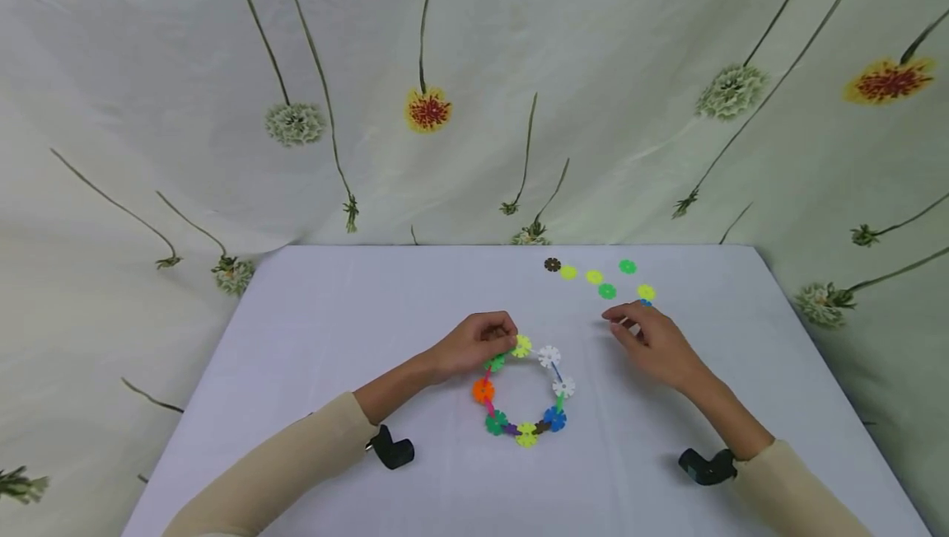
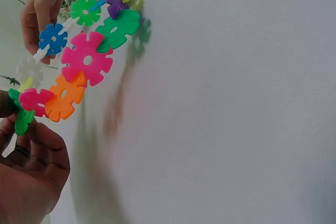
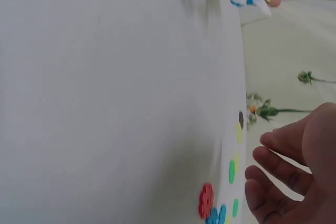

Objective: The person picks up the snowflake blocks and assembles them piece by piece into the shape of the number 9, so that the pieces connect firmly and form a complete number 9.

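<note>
A ring of interlocking snowflake discs (image 1: 483, 391), notched plastic pieces in many colours, is held up over the table. My left hand (image 1: 477, 345) pinches it at its far left side; in the left wrist view, thumb and fingers grip a green disc (image 2: 24, 115) beside a pink disc (image 2: 37, 101). To the right of the ring hovers my right hand (image 1: 660, 347), fingers loosely bent and nothing between them. Just beyond its fingers lies a blue disc (image 1: 645, 303), partly hidden. The right wrist view also shows a red disc (image 3: 206, 201) below the right hand (image 3: 294, 169).
Loose discs lie scattered toward the back of the white table (image 1: 356, 298), among them a brown disc (image 1: 552, 264), a yellow disc (image 1: 594, 277) and a green disc (image 1: 628, 266). Behind the table's back edge hangs a flower-printed cloth (image 1: 623, 92).
</note>
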Available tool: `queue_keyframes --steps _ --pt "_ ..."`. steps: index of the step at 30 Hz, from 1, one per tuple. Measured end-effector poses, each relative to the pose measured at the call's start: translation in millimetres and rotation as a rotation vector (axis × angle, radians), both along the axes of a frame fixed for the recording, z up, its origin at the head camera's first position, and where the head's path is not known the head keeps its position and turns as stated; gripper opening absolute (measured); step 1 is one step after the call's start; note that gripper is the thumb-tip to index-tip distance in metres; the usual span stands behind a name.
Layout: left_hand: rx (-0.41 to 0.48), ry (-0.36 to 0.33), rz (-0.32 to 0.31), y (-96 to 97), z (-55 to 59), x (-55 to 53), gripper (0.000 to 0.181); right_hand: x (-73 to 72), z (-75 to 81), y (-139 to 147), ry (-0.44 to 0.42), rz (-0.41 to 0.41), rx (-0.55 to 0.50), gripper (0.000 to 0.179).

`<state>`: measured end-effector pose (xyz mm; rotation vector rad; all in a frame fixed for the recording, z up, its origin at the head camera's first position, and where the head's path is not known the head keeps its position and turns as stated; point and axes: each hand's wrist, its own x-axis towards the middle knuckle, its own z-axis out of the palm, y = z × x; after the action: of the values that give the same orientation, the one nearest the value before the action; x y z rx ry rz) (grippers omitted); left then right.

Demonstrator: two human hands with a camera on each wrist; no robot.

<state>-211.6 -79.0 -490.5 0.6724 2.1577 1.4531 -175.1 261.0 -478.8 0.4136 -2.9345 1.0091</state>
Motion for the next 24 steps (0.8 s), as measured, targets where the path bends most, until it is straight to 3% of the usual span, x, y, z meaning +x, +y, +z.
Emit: queue_keyframes --steps 8,12,17,24 --pt "0.020 -0.029 0.052 0.5 -2.2 0.4 0.014 3.7 0.2 44.4 -0.111 -0.120 0.151 0.036" --pt "0.023 -0.058 0.044 1.5 -3.2 -0.1 0.015 4.0 -6.2 49.1 -0.123 -0.126 0.149 0.039" --pt "0.023 -0.088 0.027 1.7 0.4 2.0 0.019 0.5 -10.5 47.1 -0.103 -0.119 0.160 0.029" --pt "0.016 -0.095 0.066 2.7 4.2 3.8 0.019 -6.5 -13.7 45.1 -0.097 -0.092 0.125 0.025"
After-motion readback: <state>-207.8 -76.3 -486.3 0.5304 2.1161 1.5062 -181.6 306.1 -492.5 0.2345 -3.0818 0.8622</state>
